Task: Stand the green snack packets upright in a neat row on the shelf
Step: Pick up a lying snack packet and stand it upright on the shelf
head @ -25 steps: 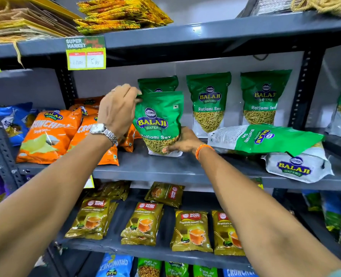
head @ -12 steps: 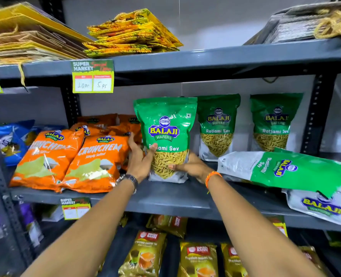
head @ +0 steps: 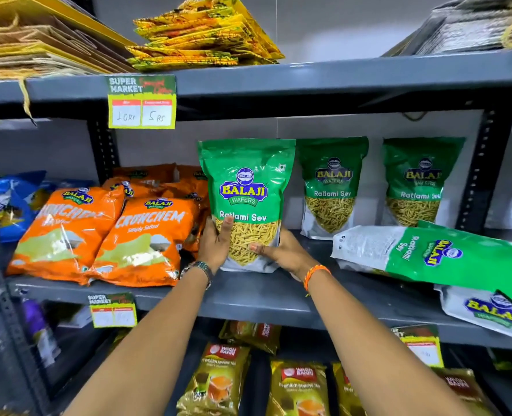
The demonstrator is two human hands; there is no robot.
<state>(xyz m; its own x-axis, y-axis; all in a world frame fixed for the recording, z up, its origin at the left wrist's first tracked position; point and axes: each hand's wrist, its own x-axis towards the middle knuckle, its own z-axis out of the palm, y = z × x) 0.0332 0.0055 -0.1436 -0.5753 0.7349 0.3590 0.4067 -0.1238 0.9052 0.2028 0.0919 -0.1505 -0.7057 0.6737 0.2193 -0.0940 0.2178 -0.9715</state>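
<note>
On my feed both forearms come in bare from the near edge, with no sleeve on either one as far back as the frame shows. The left hand point(head: 215, 244) has a wristwatch point(head: 199, 269) strapped just behind it, a metal link band in silver and dark tones; I cannot see its face from here. The right hand point(head: 281, 253) carries an orange thread band point(head: 314, 274) around the wrist, thin and bright, a loose end trailing off it on the near side. I see no rings on the visible fingers, and the nails are short and plain.
</note>
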